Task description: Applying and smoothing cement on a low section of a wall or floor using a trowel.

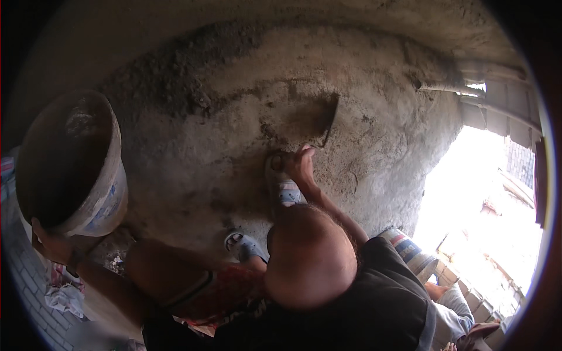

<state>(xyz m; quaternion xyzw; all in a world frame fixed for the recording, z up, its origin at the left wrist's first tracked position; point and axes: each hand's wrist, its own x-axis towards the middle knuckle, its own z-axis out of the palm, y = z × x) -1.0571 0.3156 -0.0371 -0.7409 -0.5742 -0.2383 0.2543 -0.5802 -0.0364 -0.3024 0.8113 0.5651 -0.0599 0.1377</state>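
Note:
My right hand [301, 165] is closed round the handle end of a trowel [332, 117]. Its thin dark blade stands edge-on to me, close to the rough grey cement surface [380, 140]. At the far left, my left hand [54, 244] grips the near rim of a large pale bucket [108, 202] with a blue mark on its side. The bucket's mouth faces me and its inside is dark. Near my right hand is a foot in a grey clog [275, 167]; a second clog [237, 241] is lower down.
Dark, crumbly mortar [181, 76] covers the upper left. A pipe [442, 86] juts out at the upper right, above a bright opening [474, 175]. Another bucket [410, 251] stands at lower right, with part of another person [455, 313] beside it. A white plastic bag [65, 299] lies lower left.

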